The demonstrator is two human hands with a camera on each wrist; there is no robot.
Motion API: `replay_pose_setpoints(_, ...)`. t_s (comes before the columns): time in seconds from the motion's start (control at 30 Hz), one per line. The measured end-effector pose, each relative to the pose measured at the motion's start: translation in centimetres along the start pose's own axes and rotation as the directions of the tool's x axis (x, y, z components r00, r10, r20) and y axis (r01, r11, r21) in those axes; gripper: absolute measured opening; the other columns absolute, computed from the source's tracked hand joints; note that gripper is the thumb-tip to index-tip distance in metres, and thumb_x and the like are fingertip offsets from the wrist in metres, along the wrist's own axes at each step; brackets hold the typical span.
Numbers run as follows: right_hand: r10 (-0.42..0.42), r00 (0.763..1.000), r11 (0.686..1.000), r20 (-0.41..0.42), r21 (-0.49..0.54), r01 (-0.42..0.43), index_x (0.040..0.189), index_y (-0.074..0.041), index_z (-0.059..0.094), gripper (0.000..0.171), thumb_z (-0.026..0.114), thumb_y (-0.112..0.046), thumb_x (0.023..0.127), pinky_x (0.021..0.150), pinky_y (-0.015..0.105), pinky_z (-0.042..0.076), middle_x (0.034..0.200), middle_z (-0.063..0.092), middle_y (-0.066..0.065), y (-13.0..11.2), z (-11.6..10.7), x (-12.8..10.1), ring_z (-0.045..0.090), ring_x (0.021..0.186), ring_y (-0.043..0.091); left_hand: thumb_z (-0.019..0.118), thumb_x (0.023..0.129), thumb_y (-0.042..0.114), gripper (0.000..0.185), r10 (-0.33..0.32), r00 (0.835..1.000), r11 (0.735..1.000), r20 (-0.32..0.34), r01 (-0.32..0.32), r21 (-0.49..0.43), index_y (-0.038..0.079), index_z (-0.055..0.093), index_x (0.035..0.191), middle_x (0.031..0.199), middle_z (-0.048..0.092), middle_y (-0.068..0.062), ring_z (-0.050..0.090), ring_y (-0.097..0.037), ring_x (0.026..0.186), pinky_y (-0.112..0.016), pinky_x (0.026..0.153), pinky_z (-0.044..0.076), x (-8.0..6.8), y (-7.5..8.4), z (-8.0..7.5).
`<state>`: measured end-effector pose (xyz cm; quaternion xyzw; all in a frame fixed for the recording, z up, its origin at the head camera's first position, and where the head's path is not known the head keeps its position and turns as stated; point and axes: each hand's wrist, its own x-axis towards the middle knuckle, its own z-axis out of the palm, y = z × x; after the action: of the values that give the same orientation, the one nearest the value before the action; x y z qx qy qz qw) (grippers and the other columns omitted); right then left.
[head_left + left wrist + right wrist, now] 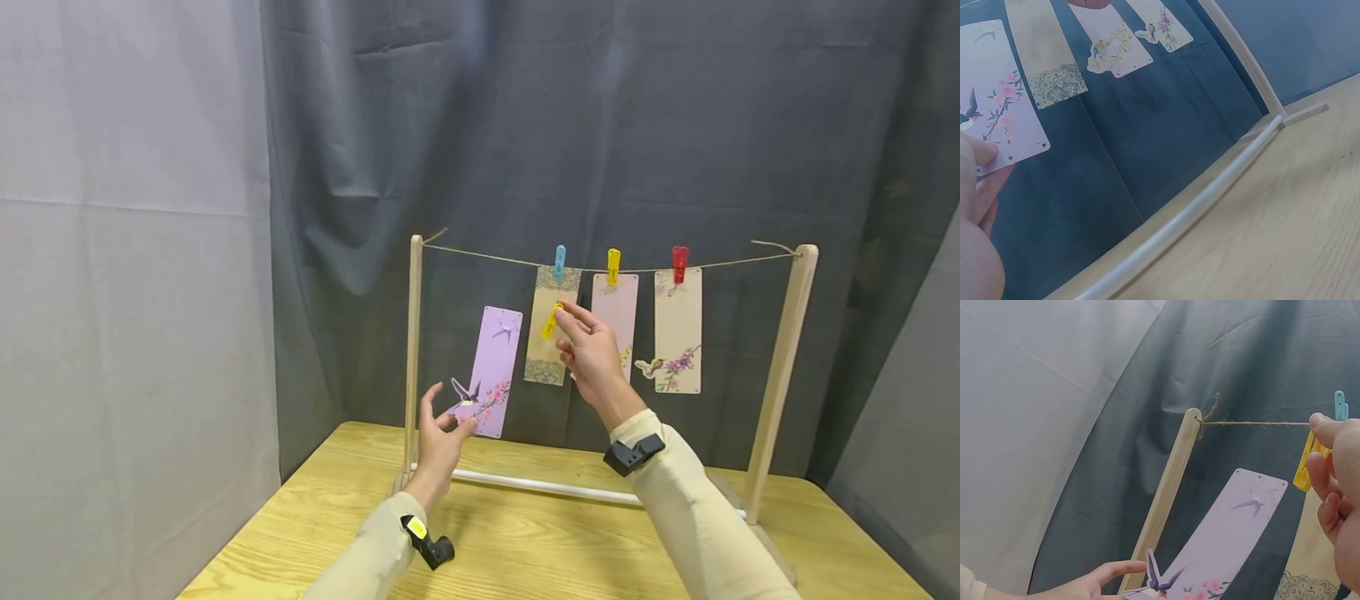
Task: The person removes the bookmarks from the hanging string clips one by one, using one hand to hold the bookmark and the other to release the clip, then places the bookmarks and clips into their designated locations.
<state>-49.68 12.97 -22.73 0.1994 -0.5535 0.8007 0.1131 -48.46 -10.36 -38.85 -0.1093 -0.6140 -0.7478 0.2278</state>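
Lilac bookmark [491, 371]: left hand [438, 437] pinching 6 o'clock end; right hand [592, 354] pinching yellow clothespin [552, 321]. Risk: unclipped bookmark slipping, loose pinch.

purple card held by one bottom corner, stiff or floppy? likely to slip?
Probably fairly stiff: the purple card stands straight though the left hand pinches only its lower edge. Likely light, being a thin sheet. Its surface looks smooth, so it might slide out of a loose pinch.
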Motion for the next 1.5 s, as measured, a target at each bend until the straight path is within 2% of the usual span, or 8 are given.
replay_pose_setpoints(0.17, 0.0, 1.0, 0.999, -0.007, -0.045, 0.0, 0.151, -0.006, 0.051, 0.058, 0.071, -0.026, 0.1, 0.051, 0.018, 0.042, 0.121, 0.061, 0.003, 0.2, -1.1, -0.6, 0.056, 0.06, 0.006, 0.072, 0.091, -0.005, 0.085, -0.012, 1.0, 1.0, -0.001, 0.012, -0.009, 0.027, 0.031, 0.159, 0.119, 0.068, -0.02, 0.07, -0.029, 0.094, -0.033, 0.077, 0.053, -0.6, -0.5, -0.3)
replay_pose_setpoints(0.43, -0.021, 1.0, 0.997, -0.01, -0.071, 0.021, 0.151, -0.003, 0.051, 0.059, 0.071, -0.025, 0.1, 0.051, 0.018, 0.044, 0.12, 0.067, 0.005, 1.0, -2.7, -1.8, 0.056, 0.058, 0.005, 0.073, 0.091, -0.005, 0.086, -0.037, 0.999, 0.999, 0.021, 0.037, -0.03, 0.028, 0.03, 0.158, 0.12, 0.068, -0.019, 0.069, -0.031, 0.101, -0.038, 0.086, 0.051, -1.4, -0.8, -0.7)
replay_pose_setpoints(0.67, -0.051, 0.997, 0.994, -0.051, -0.102, 0.046, 0.15, -0.003, 0.052, 0.058, 0.071, -0.027, 0.1, 0.052, 0.017, 0.04, 0.115, 0.065, 0.001, 1.5, -3.8, -2.9, 0.055, 0.061, 0.005, 0.073, 0.091, -0.004, 0.086, -0.037, 0.998, 0.999, 0.054, 0.038, -0.018, 0.026, 0.029, 0.159, 0.122, 0.066, -0.021, 0.069, -0.03, 0.1, -0.039, 0.089, 0.052, -2.5, -1.3, -0.5)
replay_pose_setpoints(0.93, -0.056, 0.997, 0.982, -0.047, -0.184, 0.046, 0.149, -0.005, 0.054, 0.055, 0.07, -0.027, 0.101, 0.054, 0.017, 0.043, 0.104, 0.063, 0.001, 2.2, -4.4, -3.9, 0.056, 0.063, 0.005, 0.074, 0.09, -0.004, 0.088, -0.038, 0.999, 0.999, 0.03, 0.038, 0.002, 0.025, 0.029, 0.159, 0.118, 0.069, -0.02, 0.068, -0.031, 0.102, -0.043, 0.092, 0.049, -3.4, -1.7, -0.7)
replay_pose_setpoints(1.07, -0.066, 0.998, 0.967, -0.019, -0.248, 0.059, 0.148, -0.007, 0.056, 0.053, 0.069, -0.029, 0.102, 0.055, 0.017, 0.044, 0.115, 0.061, 0.005, 2.1, -4.7, -4.6, 0.056, 0.064, 0.006, 0.075, 0.089, -0.004, 0.088, -0.038, 0.999, 0.999, 0.022, 0.038, -0.003, 0.025, 0.029, 0.159, 0.119, 0.069, -0.021, 0.068, -0.032, 0.104, -0.044, 0.094, 0.049, -3.5, -1.7, -1.0)
replay_pose_setpoints(1.17, -0.062, 0.998, 0.952, -0.002, -0.301, 0.058, 0.147, -0.007, 0.057, 0.051, 0.068, -0.031, 0.102, 0.057, 0.019, 0.046, 0.123, 0.061, 0.008, 1.9, -5.0, -5.3, 0.057, 0.064, 0.007, 0.075, 0.088, -0.005, 0.089, -0.017, 1.0, 1.0, 0.021, 0.016, 0.008, 0.023, 0.029, 0.159, 0.116, 0.07, -0.022, 0.069, -0.03, 0.1, -0.039, 0.089, 0.052, -3.6, -1.7, -1.4)
replay_pose_setpoints(1.37, -0.052, 0.999, 0.927, 0.015, -0.372, 0.054, 0.145, -0.008, 0.058, 0.048, 0.067, -0.03, 0.103, 0.058, 0.02, 0.047, 0.123, 0.063, 0.01, 1.8, -5.7, -6.3, 0.057, 0.064, 0.008, 0.076, 0.087, -0.006, 0.09, -0.012, 1.0, 1.0, 0.022, 0.011, 0.017, 0.024, 0.029, 0.158, 0.11, 0.07, -0.022, 0.068, -0.024, 0.092, -0.031, 0.081, 0.052, -4.0, -1.4, -2.3)
replay_pose_setpoints(1.5, -0.068, 0.998, 0.912, 0.021, -0.403, 0.07, 0.144, -0.006, 0.059, 0.048, 0.067, -0.029, 0.103, 0.058, 0.021, 0.047, 0.127, 0.063, 0.017, 1.9, -6.2, -6.9, 0.057, 0.064, 0.008, 0.076, 0.088, -0.006, 0.09, -0.017, 1.0, 0.999, 0.016, 0.016, 0.033, 0.023, 0.028, 0.159, 0.11, 0.069, -0.021, 0.066, -0.027, 0.101, -0.033, 0.084, 0.053, -4.5, -1.4, -2.8)
